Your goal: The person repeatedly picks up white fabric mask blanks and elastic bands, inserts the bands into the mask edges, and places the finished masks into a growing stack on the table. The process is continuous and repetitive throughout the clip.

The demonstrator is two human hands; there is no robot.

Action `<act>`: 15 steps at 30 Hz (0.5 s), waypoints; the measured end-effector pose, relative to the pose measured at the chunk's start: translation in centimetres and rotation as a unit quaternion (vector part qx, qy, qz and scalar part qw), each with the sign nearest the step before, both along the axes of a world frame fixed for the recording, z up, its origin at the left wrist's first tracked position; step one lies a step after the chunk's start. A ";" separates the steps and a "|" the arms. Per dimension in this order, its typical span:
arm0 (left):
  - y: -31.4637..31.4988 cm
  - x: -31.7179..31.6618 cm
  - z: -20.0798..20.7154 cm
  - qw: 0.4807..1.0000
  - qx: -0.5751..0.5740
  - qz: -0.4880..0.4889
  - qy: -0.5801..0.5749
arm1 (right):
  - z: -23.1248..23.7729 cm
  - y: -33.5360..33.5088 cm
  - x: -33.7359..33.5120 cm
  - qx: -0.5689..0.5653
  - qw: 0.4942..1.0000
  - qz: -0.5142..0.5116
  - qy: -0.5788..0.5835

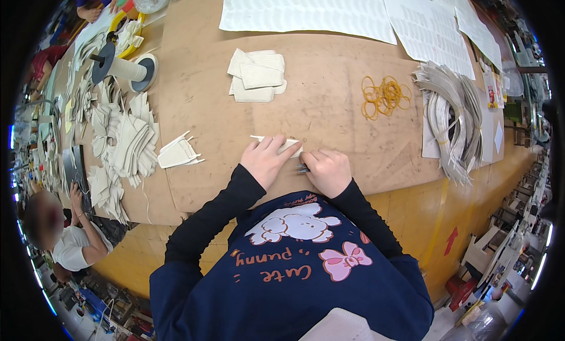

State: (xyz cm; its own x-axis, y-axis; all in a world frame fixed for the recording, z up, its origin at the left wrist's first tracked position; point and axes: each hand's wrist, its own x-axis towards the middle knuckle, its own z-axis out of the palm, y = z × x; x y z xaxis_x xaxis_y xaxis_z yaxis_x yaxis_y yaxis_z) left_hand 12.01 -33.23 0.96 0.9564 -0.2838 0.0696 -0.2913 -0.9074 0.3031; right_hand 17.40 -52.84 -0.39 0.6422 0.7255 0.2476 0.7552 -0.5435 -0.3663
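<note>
A cream fabric piece (296, 153) lies on the brown table close to my body. My left hand (263, 162) holds it down, fingers bent over it and thumb at its right end. Just beside that end, my right hand (327, 172) is closed around a small metal tool (302, 168), perhaps thread snips; most of it is hidden by the fingers. To the left rests a small stack of cream pieces (179, 151) with thin strips sticking out. A larger stack of cream fabric pieces (259, 76) sits farther away, beyond my hands.
Yellow rubber bands (385, 97) lie right of centre, near a bundle of grey-white strips (453, 114). Patterned white sheets (306, 11) cover the far edge. A spool (123, 69) and fabric heaps (132, 144) occupy the left. A person (73, 241) works at the lower left.
</note>
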 end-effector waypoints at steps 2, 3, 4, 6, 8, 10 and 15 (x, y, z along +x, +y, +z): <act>-0.4 0.3 0.0 1.000 -0.013 0.011 0.019 | 0.0 0.1 0.0 -0.004 1.000 -0.001 -0.004; -0.5 0.6 -0.1 0.999 -0.039 0.010 0.007 | 0.0 0.1 -0.1 -0.007 1.000 0.000 -0.007; -0.7 1.0 -0.2 0.998 -0.067 0.007 -0.002 | 0.0 0.1 -0.1 -0.008 1.000 0.000 -0.010; -0.9 1.6 -0.4 0.995 -0.098 0.015 0.007 | 0.0 0.0 -0.1 -0.014 1.000 -0.004 -0.006; -1.1 2.1 -0.7 0.993 -0.107 0.034 0.040 | 0.1 -0.2 -0.2 -0.024 1.000 -0.015 0.010; -0.9 2.4 -0.9 0.986 -0.144 0.050 0.066 | 0.1 -0.4 -0.4 0.028 0.996 -0.044 0.079; 0.8 2.9 -0.7 0.955 -0.185 0.048 0.227 | 0.7 -0.5 -1.4 0.121 0.924 -0.166 0.321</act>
